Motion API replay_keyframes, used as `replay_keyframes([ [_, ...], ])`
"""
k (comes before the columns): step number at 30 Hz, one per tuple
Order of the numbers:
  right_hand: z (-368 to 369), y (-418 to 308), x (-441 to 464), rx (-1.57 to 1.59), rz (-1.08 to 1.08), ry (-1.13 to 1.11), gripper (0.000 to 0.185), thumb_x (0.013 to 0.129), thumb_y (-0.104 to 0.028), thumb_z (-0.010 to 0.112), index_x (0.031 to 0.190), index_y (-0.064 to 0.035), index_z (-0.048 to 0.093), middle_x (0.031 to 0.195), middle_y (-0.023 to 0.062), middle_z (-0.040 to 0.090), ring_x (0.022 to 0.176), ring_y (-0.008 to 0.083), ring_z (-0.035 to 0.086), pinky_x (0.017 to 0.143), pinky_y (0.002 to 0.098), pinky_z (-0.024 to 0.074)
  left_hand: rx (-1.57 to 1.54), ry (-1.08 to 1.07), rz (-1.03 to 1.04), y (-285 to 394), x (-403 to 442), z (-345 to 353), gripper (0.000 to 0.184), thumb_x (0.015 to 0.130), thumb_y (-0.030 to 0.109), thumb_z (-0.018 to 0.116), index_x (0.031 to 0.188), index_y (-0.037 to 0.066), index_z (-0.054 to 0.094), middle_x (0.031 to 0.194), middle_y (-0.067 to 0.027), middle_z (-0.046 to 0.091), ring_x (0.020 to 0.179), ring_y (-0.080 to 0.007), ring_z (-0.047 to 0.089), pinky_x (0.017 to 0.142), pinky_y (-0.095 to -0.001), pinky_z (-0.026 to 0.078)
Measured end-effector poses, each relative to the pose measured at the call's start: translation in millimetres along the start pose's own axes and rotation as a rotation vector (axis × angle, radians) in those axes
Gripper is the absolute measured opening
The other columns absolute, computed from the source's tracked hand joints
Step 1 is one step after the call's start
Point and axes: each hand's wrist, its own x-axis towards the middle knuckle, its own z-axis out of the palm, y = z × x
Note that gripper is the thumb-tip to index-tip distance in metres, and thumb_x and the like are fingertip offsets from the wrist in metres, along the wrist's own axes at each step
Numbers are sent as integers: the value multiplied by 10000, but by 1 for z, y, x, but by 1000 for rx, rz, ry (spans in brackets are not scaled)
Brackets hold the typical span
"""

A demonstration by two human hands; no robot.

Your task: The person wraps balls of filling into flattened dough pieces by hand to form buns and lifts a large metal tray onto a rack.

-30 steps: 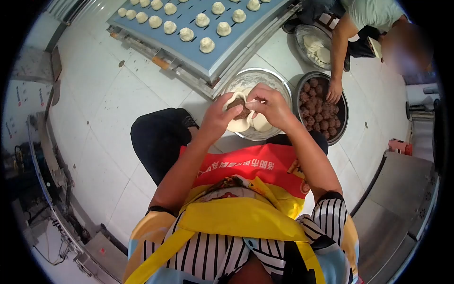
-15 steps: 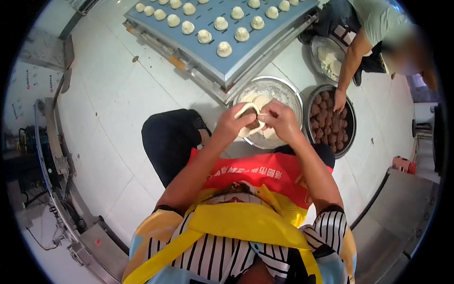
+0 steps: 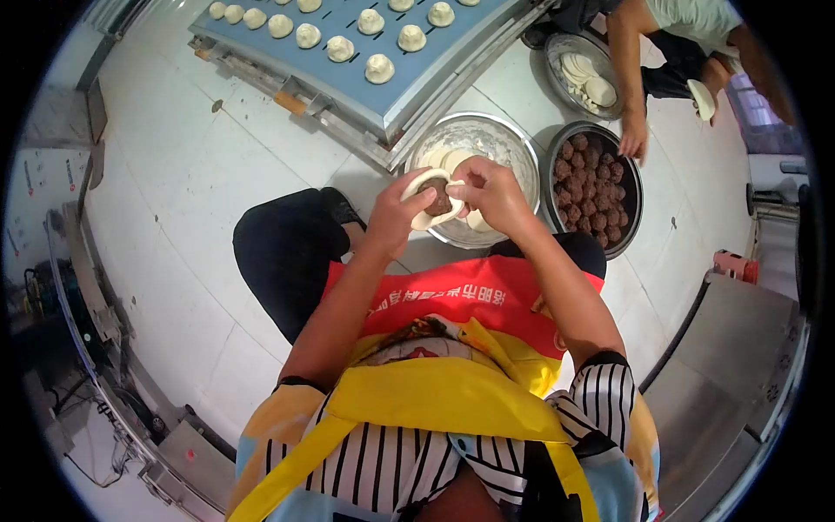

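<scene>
A round white dough wrapper [image 3: 422, 219] is cupped around a brown ball of filling [image 3: 437, 202], which shows at its open middle. My left hand [image 3: 396, 209] is wrapped round the wrapper's left side, its thumb lying on the filling. On the right side, my right hand [image 3: 494, 193] pinches the dough edge between thumb and fingers. Both hands are above a metal bowl [image 3: 522, 157] that holds more flat dough rounds [image 3: 456, 160]. The far side of the held dough is partly hidden by my fingers.
A blue tray [image 3: 287, 65] with several shaped dough pieces stands beyond the bowl. At the right, a dark basin [image 3: 637, 196] holds several brown filling balls. Another metal bowl [image 3: 553, 76] holds dough rounds. A co-worker's hand [image 3: 634, 135] hovers near the basin; their other hand holds a wrapper [image 3: 701, 100].
The wrapper's rim is gathered higher round the filling, with my hands still on it. The co-worker's hand has lifted from the filling balls toward the basin's upper edge. The camera view has shifted.
</scene>
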Motion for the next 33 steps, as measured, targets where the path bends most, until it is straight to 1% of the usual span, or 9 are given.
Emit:
replay_keyframes([
  [5,2,1,-1,-21,-245,-7,84,786,23,657,824,24,583,819,55,522,641,131,580,503,243,518,301,-77,-31,29,-6,2,412,859,154,593,1237,4,533,1118,-99,599,995,-159,569,868,-288,445],
  [8,2,8,1,-62,-259,-21,88,785,21,660,830,17,585,809,58,524,618,135,577,493,249,504,285,-165,-68,28,4,-4,440,849,157,607,1253,6,520,1119,-111,597,1011,-156,559,873,-289,440],
  [11,4,-2,-2,-123,-181,86,89,784,19,664,823,25,584,807,67,535,602,139,581,475,258,485,298,75,99,2,16,-8,400,841,153,619,1210,9,560,1063,-103,625,955,-146,583,836,-277,457],
  [17,7,4,2,-117,-164,35,82,783,9,673,837,30,615,812,79,543,613,146,595,466,264,472,370,63,106,7,10,-1,296,844,140,615,1084,-33,625,917,-91,673,818,-123,623,746,-260,489],
  [23,11,6,-2,-126,-334,77,56,793,10,660,831,28,623,833,85,538,640,157,599,496,244,509,432,-94,46,25,12,-2,319,852,158,606,1105,-36,614,917,-113,674,860,-124,633,766,-272,494],
  [26,8,5,-2,-158,-260,54,83,794,-4,668,823,31,598,825,73,525,620,149,589,507,235,521,707,-139,144,15,27,-13,399,855,193,618,1196,-7,561,959,-97,665,852,-149,640,753,-272,501],
  [29,11,0,5,197,-37,310,131,787,-17,680,837,30,568,792,53,511,606,130,577,492,249,514,81,89,-6,27,12,15,493,883,181,596,1332,61,431,1161,-95,571,1087,-178,549,815,-322,496],
  [30,15,-9,4,262,-64,400,181,777,-32,696,866,28,551,738,34,491,604,111,566,486,256,502,-130,81,-38,9,14,13,516,897,156,582,1363,114,367,1243,-88,503,1176,-205,486,855,-396,516],
  [33,14,18,6,40,-50,280,177,778,-36,701,863,23,558,769,55,507,585,110,548,481,252,488,-362,62,-42,-6,14,18,398,908,106,566,1281,90,427,1177,-79,545,1084,-230,559,873,-488,533],
])
